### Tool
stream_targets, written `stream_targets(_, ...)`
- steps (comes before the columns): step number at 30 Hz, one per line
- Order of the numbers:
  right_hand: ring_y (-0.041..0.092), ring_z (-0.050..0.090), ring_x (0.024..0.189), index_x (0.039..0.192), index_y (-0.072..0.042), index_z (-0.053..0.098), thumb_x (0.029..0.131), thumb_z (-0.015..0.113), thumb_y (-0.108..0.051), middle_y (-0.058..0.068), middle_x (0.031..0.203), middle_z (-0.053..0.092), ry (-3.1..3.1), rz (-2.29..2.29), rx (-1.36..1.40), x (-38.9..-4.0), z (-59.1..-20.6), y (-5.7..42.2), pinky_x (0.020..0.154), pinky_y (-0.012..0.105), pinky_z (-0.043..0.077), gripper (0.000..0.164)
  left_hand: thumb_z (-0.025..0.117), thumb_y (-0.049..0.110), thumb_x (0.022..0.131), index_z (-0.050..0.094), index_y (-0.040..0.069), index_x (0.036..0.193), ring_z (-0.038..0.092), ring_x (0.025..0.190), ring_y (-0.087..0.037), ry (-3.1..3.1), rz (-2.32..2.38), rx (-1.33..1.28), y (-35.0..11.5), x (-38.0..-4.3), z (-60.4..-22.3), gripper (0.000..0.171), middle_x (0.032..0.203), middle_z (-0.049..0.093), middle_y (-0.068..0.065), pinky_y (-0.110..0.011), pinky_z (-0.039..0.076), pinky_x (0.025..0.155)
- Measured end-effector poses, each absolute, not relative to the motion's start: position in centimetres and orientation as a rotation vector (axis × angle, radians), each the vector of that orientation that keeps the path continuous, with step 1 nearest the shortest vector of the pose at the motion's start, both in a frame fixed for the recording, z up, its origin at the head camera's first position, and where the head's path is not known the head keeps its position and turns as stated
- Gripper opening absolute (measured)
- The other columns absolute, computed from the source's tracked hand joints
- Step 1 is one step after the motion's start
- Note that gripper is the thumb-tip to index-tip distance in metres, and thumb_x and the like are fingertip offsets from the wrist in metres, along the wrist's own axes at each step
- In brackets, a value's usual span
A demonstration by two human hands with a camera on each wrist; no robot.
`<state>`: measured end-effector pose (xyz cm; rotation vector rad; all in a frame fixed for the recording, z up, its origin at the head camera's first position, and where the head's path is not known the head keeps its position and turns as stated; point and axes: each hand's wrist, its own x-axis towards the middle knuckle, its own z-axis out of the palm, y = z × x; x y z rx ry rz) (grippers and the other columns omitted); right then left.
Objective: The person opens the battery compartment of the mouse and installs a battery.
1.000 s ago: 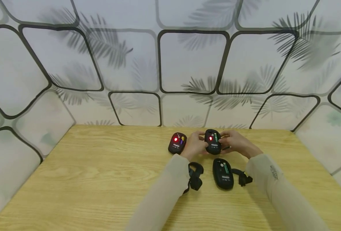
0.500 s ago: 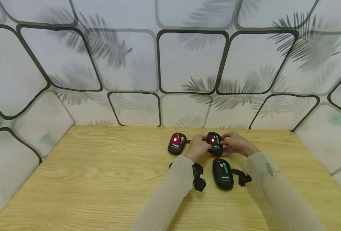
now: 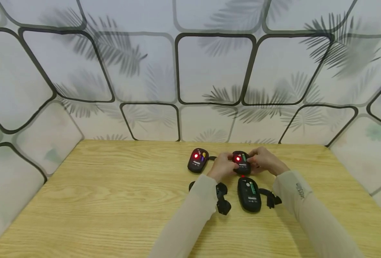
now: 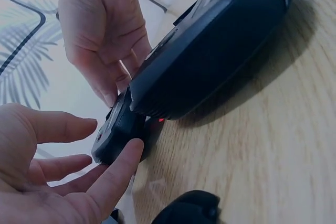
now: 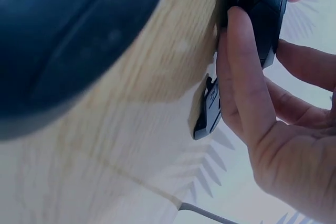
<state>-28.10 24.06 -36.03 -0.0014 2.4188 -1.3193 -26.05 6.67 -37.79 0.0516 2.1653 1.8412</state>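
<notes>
Head view: both hands are on the middle mouse (image 3: 241, 163), a black one flipped belly-up with a red light glowing on its underside. It's on the wooden tabletop (image 3: 113, 200), toward the far edge and a bit right of centre. Its long axis runs roughly away from the person, leaning slightly to the left at the far end; can't tell which end is the nose.

The left hand (image 3: 222, 166) has its grip on the mouse's left side, and the right hand (image 3: 265, 161) has its fingers curled onto the right side, so it's pinched between the two. In the left wrist view the left thumb (image 4: 118, 174) presses on the near end of it, while the other fingers are spread loosely.

A second upturned mouse (image 3: 198, 160) with a red light sits just to the left. A third mouse (image 3: 249, 194) lies nearer the person, long axis pointing the same way. Black straps (image 3: 223, 200) lie beside the forearms.
</notes>
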Motion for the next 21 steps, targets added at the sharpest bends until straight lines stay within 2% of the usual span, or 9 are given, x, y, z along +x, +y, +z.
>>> stream_targets(3, 0.017, 0.063, 0.074, 0.127, 0.023, 0.048, 0.101, 0.049, 0.004, 0.019, 0.096, 0.061, 2.430, -1.302, -0.023, -28.1, -35.9, 24.1, 0.064, 0.031, 0.064, 0.033, 0.067, -0.011, 0.088, 0.058, -0.009, 0.135, 0.064, 0.103, -0.023, 2.216, 1.807, 0.065, 6.7, -26.1, -37.8, 0.047, 0.130, 0.062, -0.019, -0.030, 0.063, 0.077)
stream_targets(6, 0.019, 0.065, 0.077, 0.129, 0.023, 0.048, 0.101, 0.047, 0.002, 0.022, 0.098, 0.063, 2.450, -1.279, -0.048, -27.9, -35.5, 24.2, 0.067, 0.034, 0.064, 0.035, 0.070, -0.007, 0.088, 0.058, -0.007, 0.136, 0.063, 0.088, -0.020, 2.312, 1.718, 0.092, 6.6, -26.3, -37.5, 0.049, 0.125, 0.064, -0.018, -0.026, 0.059, 0.069)
stream_targets(8, 0.021, 0.066, 0.080, 0.132, 0.024, 0.045, 0.101, 0.047, 0.001, 0.026, 0.104, 0.062, 2.451, -1.282, -0.044, -27.7, -35.2, 24.4, 0.070, 0.035, 0.064, 0.038, 0.071, -0.001, 0.089, 0.059, -0.004, 0.137, 0.060, 0.085, -0.018, 2.414, 1.622, 0.149, 6.3, -26.2, -37.3, 0.049, 0.124, 0.065, -0.018, -0.025, 0.056, 0.071)
stream_targets(11, 0.025, 0.068, 0.085, 0.137, 0.024, 0.038, 0.103, 0.047, -0.003, 0.035, 0.115, 0.058, 2.470, -1.291, -0.038, -27.3, -34.6, 24.8, 0.074, 0.039, 0.064, 0.044, 0.069, 0.007, 0.094, 0.057, 0.001, 0.140, 0.064, 0.098, -0.023, 2.562, 1.495, 0.315, 5.4, -25.8, -36.6, 0.048, 0.129, 0.064, -0.017, -0.032, 0.056, 0.084)
stream_targets(13, 0.029, 0.068, 0.088, 0.139, 0.023, 0.036, 0.105, 0.047, -0.005, 0.038, 0.122, 0.053, 2.483, -1.312, -0.043, -26.9, -34.2, 25.2, 0.076, 0.041, 0.064, 0.046, 0.065, 0.011, 0.098, 0.057, 0.004, 0.142, 0.059, 0.116, -0.025, 2.698, 1.402, 0.451, 4.1, -25.2, -35.8, 0.045, 0.136, 0.060, -0.016, -0.037, 0.053, 0.097)
stream_targets(16, 0.034, 0.069, 0.092, 0.138, 0.021, 0.039, 0.107, 0.047, -0.010, 0.040, 0.126, 0.052, 2.551, -1.319, -0.083, -26.1, -33.5, 25.9, 0.077, 0.043, 0.064, 0.045, 0.060, 0.013, 0.102, 0.056, 0.006, 0.143, 0.054, 0.126, -0.030, 2.863, 1.291, 0.618, 1.6, -24.0, -34.4, 0.041, 0.140, 0.057, -0.015, -0.044, 0.052, 0.100)
stream_targets(21, 0.039, 0.068, 0.095, 0.134, 0.018, 0.045, 0.109, 0.046, -0.017, 0.035, 0.119, 0.057, 2.656, -1.306, -0.160, -24.4, -32.7, 27.4, 0.077, 0.044, 0.064, 0.043, 0.061, 0.010, 0.102, 0.058, 0.002, 0.138, 0.053, 0.125, -0.034, 3.052, 1.166, 0.783, -3.2, -22.0, -32.9, 0.037, 0.135, 0.058, -0.016, -0.047, 0.052, 0.100)
